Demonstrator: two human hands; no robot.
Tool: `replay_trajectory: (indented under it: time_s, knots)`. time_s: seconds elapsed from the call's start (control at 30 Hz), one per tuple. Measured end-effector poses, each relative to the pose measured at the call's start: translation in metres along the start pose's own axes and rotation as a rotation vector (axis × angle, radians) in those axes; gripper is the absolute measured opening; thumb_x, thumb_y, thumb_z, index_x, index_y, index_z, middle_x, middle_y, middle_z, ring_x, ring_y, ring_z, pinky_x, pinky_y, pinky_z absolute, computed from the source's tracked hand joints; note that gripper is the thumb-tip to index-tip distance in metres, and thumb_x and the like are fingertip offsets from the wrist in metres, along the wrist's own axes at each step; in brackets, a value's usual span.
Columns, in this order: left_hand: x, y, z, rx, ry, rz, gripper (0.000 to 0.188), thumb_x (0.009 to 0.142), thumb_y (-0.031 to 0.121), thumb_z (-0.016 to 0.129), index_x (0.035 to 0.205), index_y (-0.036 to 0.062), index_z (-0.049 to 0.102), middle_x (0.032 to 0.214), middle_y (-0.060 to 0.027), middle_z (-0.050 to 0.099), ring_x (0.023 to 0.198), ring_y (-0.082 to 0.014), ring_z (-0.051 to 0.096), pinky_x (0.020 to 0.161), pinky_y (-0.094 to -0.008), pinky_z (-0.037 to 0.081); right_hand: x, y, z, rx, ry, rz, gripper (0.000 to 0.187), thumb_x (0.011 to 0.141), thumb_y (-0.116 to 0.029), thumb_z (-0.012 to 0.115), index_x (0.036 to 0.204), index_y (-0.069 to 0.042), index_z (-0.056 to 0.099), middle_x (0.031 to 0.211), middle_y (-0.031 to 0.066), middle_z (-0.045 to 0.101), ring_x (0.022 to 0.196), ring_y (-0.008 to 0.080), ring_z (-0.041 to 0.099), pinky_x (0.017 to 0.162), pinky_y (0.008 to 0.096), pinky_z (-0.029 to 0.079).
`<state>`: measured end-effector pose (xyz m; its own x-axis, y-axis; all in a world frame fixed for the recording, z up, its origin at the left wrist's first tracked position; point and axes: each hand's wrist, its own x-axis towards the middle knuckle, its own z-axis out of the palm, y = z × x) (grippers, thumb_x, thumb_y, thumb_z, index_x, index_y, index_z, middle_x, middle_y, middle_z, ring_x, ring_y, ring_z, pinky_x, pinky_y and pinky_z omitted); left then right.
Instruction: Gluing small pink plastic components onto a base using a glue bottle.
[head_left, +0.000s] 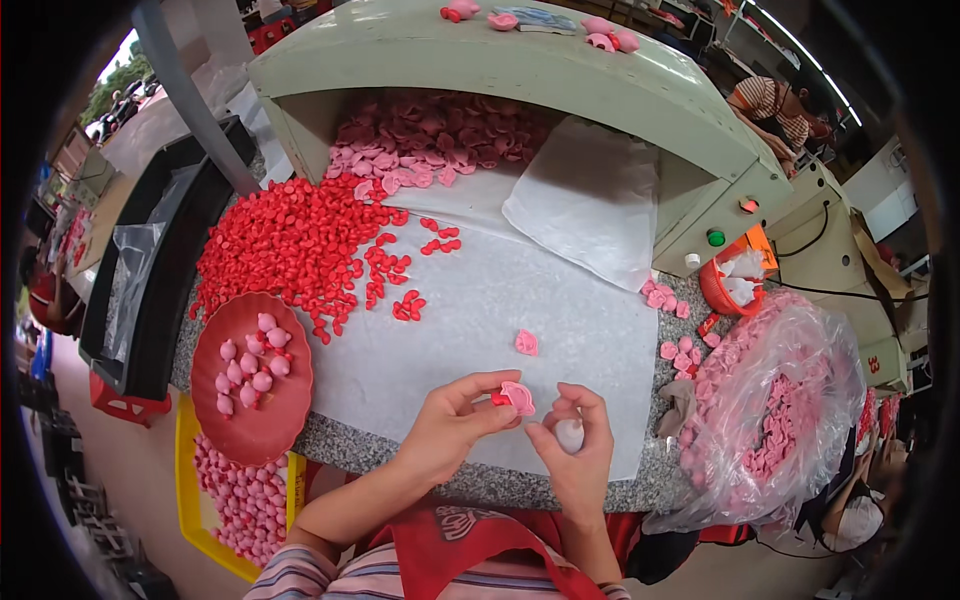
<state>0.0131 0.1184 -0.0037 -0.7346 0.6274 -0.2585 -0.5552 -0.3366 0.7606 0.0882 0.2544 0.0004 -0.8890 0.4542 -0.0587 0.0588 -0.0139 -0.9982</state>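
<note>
Between the thumb and fingers of my left hand is a small pink shell-shaped piece, with a red piece against its left side. My right hand is closed around a small white squeeze bottle, close to the right of the pink piece. Its nozzle is hard to make out. Just beyond my hands, a single loose pink piece lies on the white sheet. To the left, a large heap of red pieces spreads over the sheet, with a few strays.
A red plate holds several joined pink pieces, above a yellow crate of more. Pink shells are piled under a green machine housing. At right stand a plastic bag of pink pieces and a red basket.
</note>
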Motion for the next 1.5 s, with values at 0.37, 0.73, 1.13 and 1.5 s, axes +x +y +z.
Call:
replay_trajectory:
  time_s: [0.37, 0.73, 1.13, 1.5]
  knots:
    - [-0.027, 0.011, 0.007, -0.148, -0.068, 0.015, 0.041, 0.089, 0.005, 0.048, 0.128, -0.0020, 0.038, 0.126, -0.0166, 0.046, 0.116, -0.0250, 0.047, 0.098, -0.0362, 0.038, -0.028, -0.036, -0.019, -0.005, 0.107, -0.144, 0.036, 0.073, 0.003, 0.058, 0.107, 0.001, 0.045, 0.088, 0.0119, 0.053, 0.082, 0.0158, 0.055, 0.071, 0.0273, 0.047]
    - [-0.031, 0.011, 0.010, -0.261, -0.035, 0.104, 0.039, 0.089, 0.006, 0.049, 0.126, -0.0006, 0.039, 0.126, -0.0160, 0.045, 0.119, -0.0307, 0.043, 0.098, -0.0371, 0.040, -0.033, -0.053, -0.008, -0.462, -0.019, -0.767, 0.030, 0.058, -0.001, 0.069, 0.087, -0.001, 0.059, 0.059, 0.0072, 0.057, 0.041, 0.0171, 0.048, 0.039, 0.0240, 0.038]
    - [-0.032, 0.007, 0.009, -0.254, -0.049, 0.150, 0.040, 0.087, 0.006, 0.051, 0.126, 0.0009, 0.041, 0.127, -0.0133, 0.045, 0.120, -0.0297, 0.042, 0.098, -0.0366, 0.040, -0.029, -0.053, -0.006, -0.478, -0.034, -0.803, 0.032, 0.059, -0.001, 0.069, 0.089, -0.001, 0.058, 0.061, 0.0067, 0.058, 0.042, 0.0163, 0.051, 0.039, 0.0231, 0.039]
    - [-0.030, 0.008, 0.010, -0.239, -0.074, 0.169, 0.039, 0.087, 0.006, 0.051, 0.126, 0.0019, 0.042, 0.127, -0.0140, 0.045, 0.121, -0.0308, 0.041, 0.098, -0.0377, 0.039, -0.027, -0.053, -0.007, -0.498, -0.054, -0.798, 0.033, 0.059, 0.000, 0.068, 0.090, -0.001, 0.057, 0.060, 0.0068, 0.057, 0.042, 0.0164, 0.051, 0.039, 0.0230, 0.039]
